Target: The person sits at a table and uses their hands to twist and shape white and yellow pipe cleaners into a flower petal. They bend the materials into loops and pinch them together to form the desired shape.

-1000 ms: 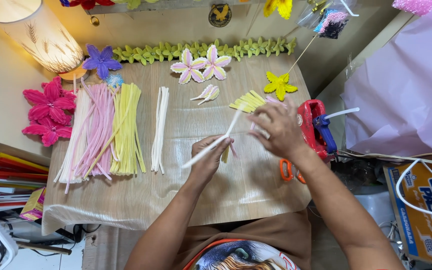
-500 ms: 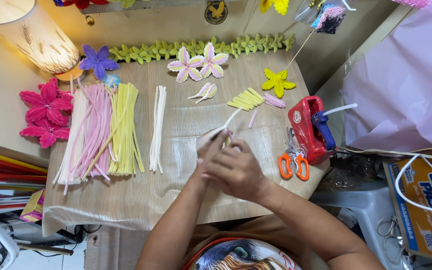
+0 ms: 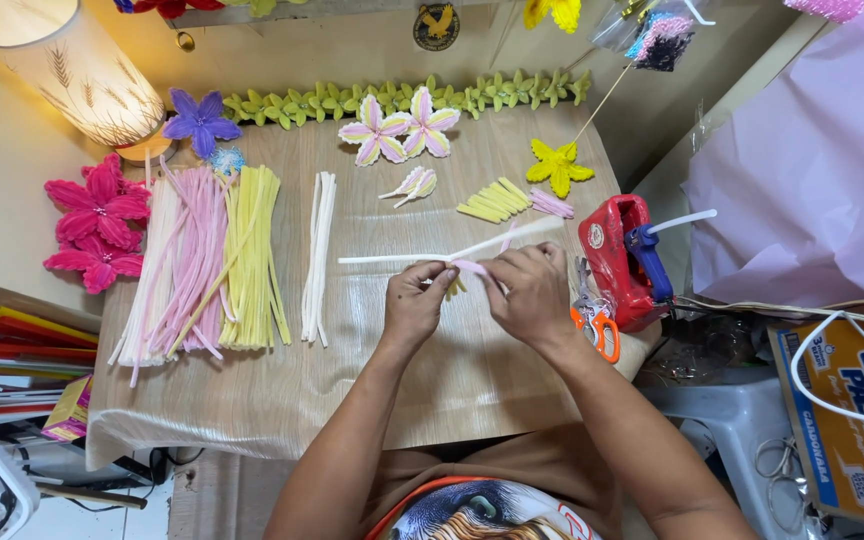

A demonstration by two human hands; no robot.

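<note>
White pipe cleaner (image 3: pixel 392 259) pinched by both hands (image 3: pixel 477 300) mid-table, edges distant.

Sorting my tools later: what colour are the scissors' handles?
Orange, on the scissors beside the right hand; the head view shows them.

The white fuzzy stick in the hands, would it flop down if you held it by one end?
Probably only a little. The white fuzzy stick juts out sideways past the left hand almost straight, so it seems fairly stiff. It looks thin and fluffy, so likely very light. The right hand pinches a bent pink piece, so such sticks probably bend easily.
</note>
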